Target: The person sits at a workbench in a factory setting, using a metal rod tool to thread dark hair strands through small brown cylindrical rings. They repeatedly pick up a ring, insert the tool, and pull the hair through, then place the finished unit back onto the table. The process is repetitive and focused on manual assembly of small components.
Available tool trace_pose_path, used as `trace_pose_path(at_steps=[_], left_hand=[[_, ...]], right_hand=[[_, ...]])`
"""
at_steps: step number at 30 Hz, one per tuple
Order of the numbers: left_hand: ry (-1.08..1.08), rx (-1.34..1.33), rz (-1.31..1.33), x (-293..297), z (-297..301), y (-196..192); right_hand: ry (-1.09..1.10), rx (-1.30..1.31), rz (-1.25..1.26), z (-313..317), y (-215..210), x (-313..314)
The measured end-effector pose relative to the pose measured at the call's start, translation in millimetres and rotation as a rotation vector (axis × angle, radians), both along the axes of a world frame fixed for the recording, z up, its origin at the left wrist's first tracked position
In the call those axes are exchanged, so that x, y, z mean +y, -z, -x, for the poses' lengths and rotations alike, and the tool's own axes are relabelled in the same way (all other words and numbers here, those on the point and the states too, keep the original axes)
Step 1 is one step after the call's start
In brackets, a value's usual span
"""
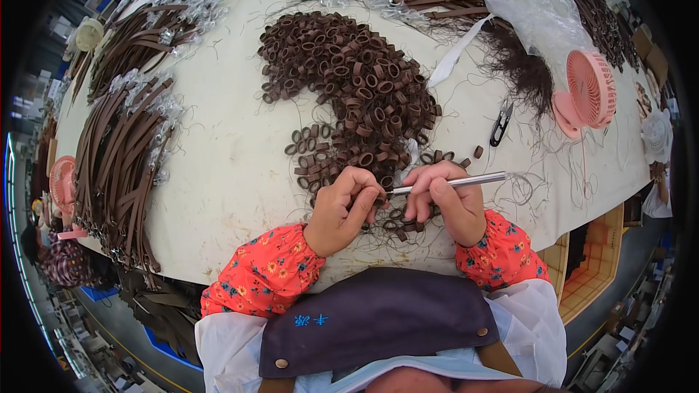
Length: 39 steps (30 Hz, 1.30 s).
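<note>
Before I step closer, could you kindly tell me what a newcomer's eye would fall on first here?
Probably the big heap of small brown loops in the middle of the pale table. Next might come the red floral sleeves at the table's near edge, and the slim metal tool in the right hand. A pink fan stands toward the right.

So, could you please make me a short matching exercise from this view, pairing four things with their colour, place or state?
Column one:
1. Silver pen-shaped tool
2. Thread snips
3. Desk fan at the right
4. Small strap loops

Column two:
A. Pink, standing upright
B. Brown, heaped mid-table
C. Held in the right hand
D. Black, lying on the table

Right pairs: 1-C, 2-D, 3-A, 4-B.
</note>
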State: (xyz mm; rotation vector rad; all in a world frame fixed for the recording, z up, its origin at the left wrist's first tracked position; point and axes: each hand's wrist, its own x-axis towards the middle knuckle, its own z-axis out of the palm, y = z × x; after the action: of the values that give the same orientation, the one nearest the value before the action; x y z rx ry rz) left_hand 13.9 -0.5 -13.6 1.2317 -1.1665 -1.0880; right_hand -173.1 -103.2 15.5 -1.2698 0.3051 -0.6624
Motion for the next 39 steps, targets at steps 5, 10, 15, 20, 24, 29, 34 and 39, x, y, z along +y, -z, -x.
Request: trace_pose_path(at_steps=[5, 10, 15, 20, 24, 29, 34, 39], left_hand=[[0.005, 0.004, -0.012, -0.3, -0.5, -0.2], [-0.001, 0.009, -0.024, -0.4, 0.5, 0.2], [0.0, 0.0, -0.018, -0.6, 1.6, -0.6], [-0.01, 0.0, -0.02, 0.9, 0.2, -0.1], [-0.007, -0.004, -0.021, 2.9, -3.9, -2.2], [-0.043, 0.031, 0.056, -4.2, 2.1, -0.9], [-0.157, -0.118, 0.121, 1.1, 12.1, 4.5], [-0.142, -0.102, 0.09, 6.6, 16.5, 0.3]], right_hand=[[-0.031, -0.002, 0.046, 1.0, 0.4, -0.8], [-0.038, 0.022, 0.029, 1.4, 1.0, -0.2], [-0.036, 0.029, 0.037, 3.2, 0.7, -1.3], [-0.039, 0.026, 0.033, 1.2, 0.6, 0.0], [-0.036, 0.014, 0.042, -3.7, 1.3, 0.2], [0.124, 0.002, 0.067, 1.6, 3.2, -0.2], [0.247, 0.109, 0.801, -10.8, 13.1, -5.3], [0.301, 0.048, 0.901, -9.7, 16.4, 3.8]])
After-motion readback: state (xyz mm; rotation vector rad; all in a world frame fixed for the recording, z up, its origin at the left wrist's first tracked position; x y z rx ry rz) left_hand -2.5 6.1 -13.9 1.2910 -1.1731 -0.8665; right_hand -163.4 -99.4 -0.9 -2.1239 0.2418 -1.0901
